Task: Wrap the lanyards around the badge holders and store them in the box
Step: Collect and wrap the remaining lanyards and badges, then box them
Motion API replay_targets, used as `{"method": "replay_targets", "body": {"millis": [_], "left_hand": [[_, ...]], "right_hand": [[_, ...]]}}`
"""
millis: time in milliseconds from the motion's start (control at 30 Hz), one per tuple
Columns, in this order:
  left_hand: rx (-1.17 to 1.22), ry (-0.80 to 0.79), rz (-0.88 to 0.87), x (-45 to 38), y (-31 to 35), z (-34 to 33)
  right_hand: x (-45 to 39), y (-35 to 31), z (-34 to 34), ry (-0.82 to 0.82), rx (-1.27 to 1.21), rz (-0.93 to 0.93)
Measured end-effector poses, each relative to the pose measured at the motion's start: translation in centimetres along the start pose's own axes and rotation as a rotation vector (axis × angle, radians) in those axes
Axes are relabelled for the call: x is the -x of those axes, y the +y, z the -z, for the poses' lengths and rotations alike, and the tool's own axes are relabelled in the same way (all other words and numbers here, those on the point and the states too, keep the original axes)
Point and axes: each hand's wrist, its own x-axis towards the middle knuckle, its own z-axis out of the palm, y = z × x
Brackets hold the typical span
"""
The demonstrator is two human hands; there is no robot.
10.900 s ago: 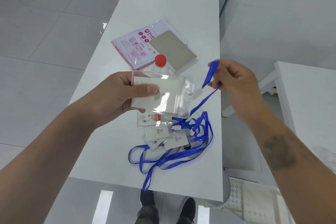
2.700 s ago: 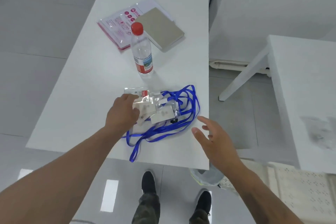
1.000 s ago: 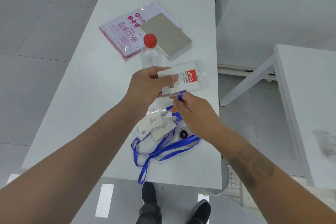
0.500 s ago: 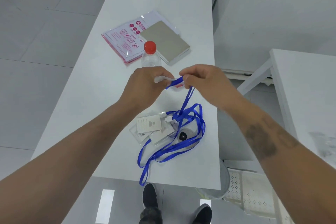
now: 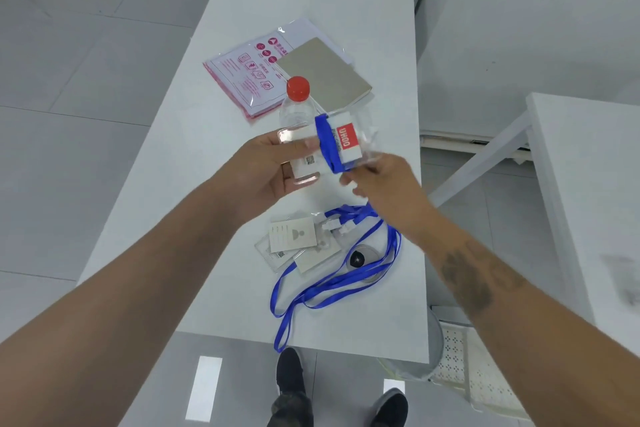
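Hands work above the table [image 5: 242, 28]: the left hand [image 5: 266, 170] grips a badge holder [image 5: 332, 146] with a lanyard [image 5: 327, 142] wound across it; the right hand [image 5: 384, 180] is blurred, its grip unclear. More holders [image 5: 294, 243] and lanyards [image 5: 346, 277] lie below.

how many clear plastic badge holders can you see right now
3, perhaps more. One clear plastic badge holder, wrapped with a blue lanyard, is held in the left hand. Two overlapping holders lie on the white table; others may hide beneath.

Red-capped water bottle [image 5: 297, 104] upright on table [image 5: 194, 163]; grey notebook [image 5: 323, 74] and printed plastic sleeve [image 5: 242, 74] just beyond bottle.
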Motion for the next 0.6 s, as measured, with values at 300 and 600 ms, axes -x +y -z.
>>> {"method": "replay_targets", "body": {"millis": [300,600], "left_hand": [[-0.628,0.339,-0.251,-1.1,-3.5,1.2],[-0.181,-0.234,0.216,0.6,-1.5,1.3]], "right_hand": [[3.1,-1.2,-1.0,-0.185,0.579,0.185],[0.3,-0.2,3.2,0.092,0.142,0.098]]}}
